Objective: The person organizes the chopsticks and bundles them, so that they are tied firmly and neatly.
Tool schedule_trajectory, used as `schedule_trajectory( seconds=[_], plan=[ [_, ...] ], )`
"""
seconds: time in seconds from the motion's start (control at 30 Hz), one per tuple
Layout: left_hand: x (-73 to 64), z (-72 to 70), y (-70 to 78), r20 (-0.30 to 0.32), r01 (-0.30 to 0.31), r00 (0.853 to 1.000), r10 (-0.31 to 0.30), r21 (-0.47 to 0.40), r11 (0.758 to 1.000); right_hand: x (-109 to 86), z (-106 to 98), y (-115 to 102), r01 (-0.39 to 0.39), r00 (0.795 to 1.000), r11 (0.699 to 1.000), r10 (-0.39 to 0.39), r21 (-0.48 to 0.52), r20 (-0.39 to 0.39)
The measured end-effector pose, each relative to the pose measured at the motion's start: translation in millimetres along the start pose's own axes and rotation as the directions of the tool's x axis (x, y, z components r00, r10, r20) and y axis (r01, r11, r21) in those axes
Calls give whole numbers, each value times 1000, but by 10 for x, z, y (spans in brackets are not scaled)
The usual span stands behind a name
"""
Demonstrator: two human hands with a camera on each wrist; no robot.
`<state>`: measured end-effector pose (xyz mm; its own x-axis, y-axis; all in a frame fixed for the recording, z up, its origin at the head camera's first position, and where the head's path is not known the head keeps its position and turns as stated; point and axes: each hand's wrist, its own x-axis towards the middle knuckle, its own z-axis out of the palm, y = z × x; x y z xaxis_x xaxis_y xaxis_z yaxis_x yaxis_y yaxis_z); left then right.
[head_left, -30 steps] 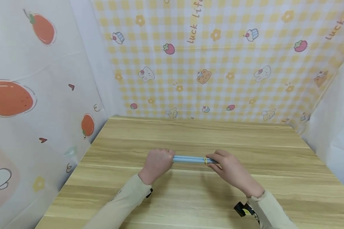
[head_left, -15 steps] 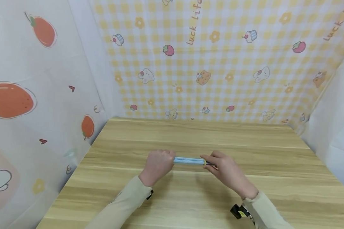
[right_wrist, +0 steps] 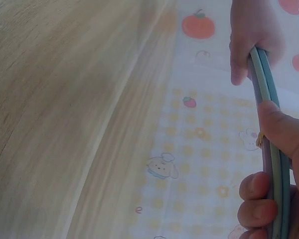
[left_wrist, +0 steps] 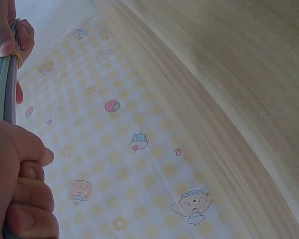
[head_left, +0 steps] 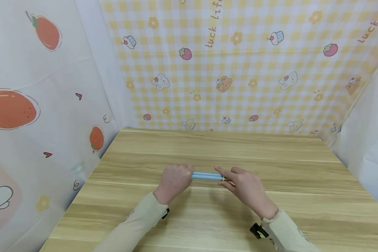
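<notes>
A bundle of slim pastel blue, green and purple sticks (head_left: 205,175) is held level above the table, between both hands. My left hand (head_left: 174,182) grips its left end in a fist. A thin yellow rubber band (left_wrist: 17,57) circles the bundle toward the right. There my right hand (head_left: 247,187) holds the sticks, thumb and fingers at the band, with the index finger stretched out above them. In the right wrist view, the thumb (right_wrist: 276,124) presses on the sticks beside the band, while curled fingers (right_wrist: 256,209) wrap the lower part. The left end is hidden inside the left fist.
A wood-grain table (head_left: 208,150) spreads beneath the hands. Behind it hangs a yellow checked cloth (head_left: 208,70) with cartoon prints. White cloth (head_left: 63,77) with fruit prints closes the left side, and a plain white cloth (head_left: 368,140) the right.
My right hand has shifted left along the bundle, and its index finger has stretched out. The rubber band sits slightly closer to the left hand, which keeps its grip.
</notes>
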<state>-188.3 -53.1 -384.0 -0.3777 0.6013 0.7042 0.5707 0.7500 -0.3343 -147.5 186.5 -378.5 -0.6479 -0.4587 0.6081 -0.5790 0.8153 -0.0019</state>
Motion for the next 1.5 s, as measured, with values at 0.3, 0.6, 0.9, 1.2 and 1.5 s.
schedule_trajectory(
  seconds=[0.3, 0.6, 0.9, 1.2, 1.5],
  plan=[
    [-36, 62, -4, 27, 7, 1000, -7, -5, 1000, -4, -94, 18, -37, 995, 996, 29, 81, 99],
    [-47, 67, -8, 56, 21, 998, -21, 1, 1000, 28, -139, 16, -50, 986, 991, 30, 124, 162],
    [-55, 22, -7, 14, 14, 1000, -14, -6, 1000, 35, -95, -8, 31, 989, 991, -49, 128, 138],
    [-24, 24, 28, 12, 17, 1000, -17, -21, 1000, 21, -63, -33, 26, 994, 997, -33, 70, 103],
    [-15, 39, 73, 60, 33, 998, -32, -6, 999, 42, 3, -61, 53, 998, 998, -51, -35, 38]
  ],
)
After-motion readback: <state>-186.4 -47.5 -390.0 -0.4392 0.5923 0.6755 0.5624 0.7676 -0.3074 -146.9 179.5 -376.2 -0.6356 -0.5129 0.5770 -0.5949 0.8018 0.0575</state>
